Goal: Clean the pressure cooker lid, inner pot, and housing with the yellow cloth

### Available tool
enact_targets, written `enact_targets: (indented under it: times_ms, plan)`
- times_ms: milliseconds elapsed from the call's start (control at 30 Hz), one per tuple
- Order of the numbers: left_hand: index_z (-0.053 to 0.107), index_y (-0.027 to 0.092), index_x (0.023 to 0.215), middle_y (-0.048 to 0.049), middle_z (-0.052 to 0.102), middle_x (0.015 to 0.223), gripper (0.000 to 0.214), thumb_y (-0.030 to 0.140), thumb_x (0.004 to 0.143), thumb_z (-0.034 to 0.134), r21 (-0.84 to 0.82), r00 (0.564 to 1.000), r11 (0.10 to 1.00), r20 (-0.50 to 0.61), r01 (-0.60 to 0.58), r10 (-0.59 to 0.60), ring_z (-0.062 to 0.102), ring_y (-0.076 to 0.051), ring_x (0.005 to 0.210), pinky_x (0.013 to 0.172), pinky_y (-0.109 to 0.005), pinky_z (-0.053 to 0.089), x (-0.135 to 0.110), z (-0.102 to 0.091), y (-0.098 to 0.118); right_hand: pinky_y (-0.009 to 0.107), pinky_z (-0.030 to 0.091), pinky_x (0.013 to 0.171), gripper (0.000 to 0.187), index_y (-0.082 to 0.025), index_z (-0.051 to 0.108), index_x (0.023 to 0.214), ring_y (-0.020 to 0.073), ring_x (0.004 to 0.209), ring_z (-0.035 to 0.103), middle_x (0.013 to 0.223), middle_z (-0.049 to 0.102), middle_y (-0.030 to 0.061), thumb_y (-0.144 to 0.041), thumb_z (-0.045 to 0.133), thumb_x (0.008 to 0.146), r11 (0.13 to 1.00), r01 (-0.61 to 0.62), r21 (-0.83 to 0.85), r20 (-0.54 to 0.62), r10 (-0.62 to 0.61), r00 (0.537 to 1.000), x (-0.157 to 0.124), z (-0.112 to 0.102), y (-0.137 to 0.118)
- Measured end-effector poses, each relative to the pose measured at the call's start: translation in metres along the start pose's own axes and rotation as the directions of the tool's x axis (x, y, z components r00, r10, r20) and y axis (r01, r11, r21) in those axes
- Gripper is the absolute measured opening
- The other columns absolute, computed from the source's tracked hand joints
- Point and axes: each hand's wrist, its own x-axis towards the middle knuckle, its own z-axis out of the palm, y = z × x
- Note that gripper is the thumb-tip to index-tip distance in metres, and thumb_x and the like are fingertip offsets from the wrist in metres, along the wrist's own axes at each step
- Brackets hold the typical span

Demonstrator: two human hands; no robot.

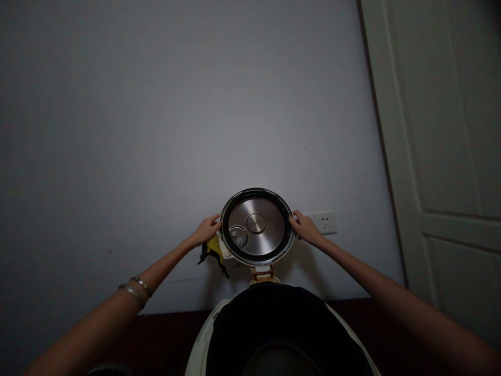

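An electric pressure cooker [201, 334] with a white body stands below me, its dark inside facing up. Its round lid [270, 235] is raised upright on the rear hinge [263, 273], showing a brushed steel inner plate with a black sealing ring and a small valve at lower left. My left hand [208, 228] is closed on the lid's left edge. A yellow and black cloth [213, 246] hangs just under that hand; whether the fingers also hold it I cannot tell. On the opposite edge, my right hand [305, 227] grips the lid with thumb and fingers.
Behind the lid rises a pale wall [156, 130] with a socket [325, 222] right of my right hand. A panelled door [442, 156] stands at the right. The cooker rests on a dark reddish surface [168, 339]; a dim round rim [109, 368] shows at the bottom left.
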Motion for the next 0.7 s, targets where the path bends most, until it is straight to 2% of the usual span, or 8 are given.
enact_targets:
  times_ms: [133, 233, 333, 433, 567, 700]
  plan:
    - [0.053, 0.011, 0.125, -0.0095, 0.07, 0.102, 0.059, 0.045, 0.077, 0.046, -0.051, 1.0, 0.999, -0.006, 0.0, 0.0, 0.065, -0.023, 0.081, 0.078, -0.033, 0.046, 0.002, 0.002, -0.005, 0.02, 0.037, 0.041, 0.032, -0.017, 0.048, 0.1, 0.0127, 0.045, 0.056, 0.064, 0.062, 0.0023, -0.044, 0.035, 0.09, 0.997, -0.02, 0.069, 0.046, 0.017, 0.999, 0.0, -0.002, -0.001]
    - [0.051, 0.01, 0.127, -0.0111, 0.069, 0.104, 0.063, 0.048, 0.077, 0.047, -0.056, 1.0, 0.998, 0.016, 0.013, -0.013, 0.065, -0.024, 0.083, 0.079, -0.033, 0.046, 0.003, 0.001, -0.006, 0.021, 0.038, 0.044, 0.037, -0.016, 0.047, 0.107, 0.0135, 0.047, 0.056, 0.063, 0.063, 0.0023, -0.047, 0.039, 0.089, 0.998, -0.023, 0.05, 0.022, 0.022, 1.0, 0.001, -0.003, -0.003]
    - [0.05, 0.01, 0.128, -0.0107, 0.07, 0.098, 0.065, 0.05, 0.078, 0.047, -0.026, 0.999, 0.999, 0.021, 0.035, -0.034, 0.064, -0.024, 0.082, 0.079, -0.033, 0.045, 0.002, -0.001, -0.007, 0.022, 0.039, 0.049, 0.038, -0.016, 0.048, 0.109, 0.0143, 0.05, 0.058, 0.063, 0.064, 0.0025, -0.047, 0.039, 0.089, 1.0, -0.022, 0.002, -0.01, 0.022, 1.0, 0.003, -0.004, -0.005]
    - [0.048, 0.008, 0.131, -0.0076, 0.071, 0.082, 0.069, 0.052, 0.078, 0.048, 0.008, 0.998, 0.998, 0.008, 0.066, -0.066, 0.063, -0.022, 0.077, 0.076, -0.032, 0.044, 0.001, -0.003, -0.009, 0.023, 0.039, 0.052, 0.041, -0.016, 0.048, 0.111, 0.0156, 0.053, 0.059, 0.065, 0.065, 0.0033, -0.049, 0.038, 0.089, 0.999, -0.015, -0.04, -0.007, 0.014, 1.0, 0.004, -0.005, -0.007]
    - [0.05, 0.007, 0.129, -0.0034, 0.066, 0.064, 0.072, 0.056, 0.077, 0.047, 0.057, 0.995, 0.993, -0.006, 0.102, -0.102, 0.056, -0.018, 0.059, 0.059, -0.027, 0.04, -0.001, -0.009, -0.008, 0.024, 0.039, 0.057, 0.045, -0.016, 0.049, 0.112, 0.0164, 0.055, 0.061, 0.066, 0.066, 0.0039, -0.052, 0.035, 0.09, 0.996, -0.015, -0.092, -0.012, 0.014, 1.0, 0.005, -0.008, -0.008]
    - [0.061, 0.008, 0.115, -0.0021, 0.063, 0.056, 0.065, 0.056, 0.074, 0.049, 0.076, 0.99, 0.988, -0.04, 0.134, -0.132, 0.047, -0.014, 0.049, 0.049, -0.025, 0.032, -0.006, -0.025, -0.01, 0.024, 0.039, 0.059, 0.045, -0.016, 0.051, 0.111, 0.0155, 0.055, 0.061, 0.064, 0.066, 0.0035, -0.051, 0.033, 0.091, 0.992, -0.052, -0.112, -0.084, 0.043, 0.996, 0.008, -0.017, -0.004]
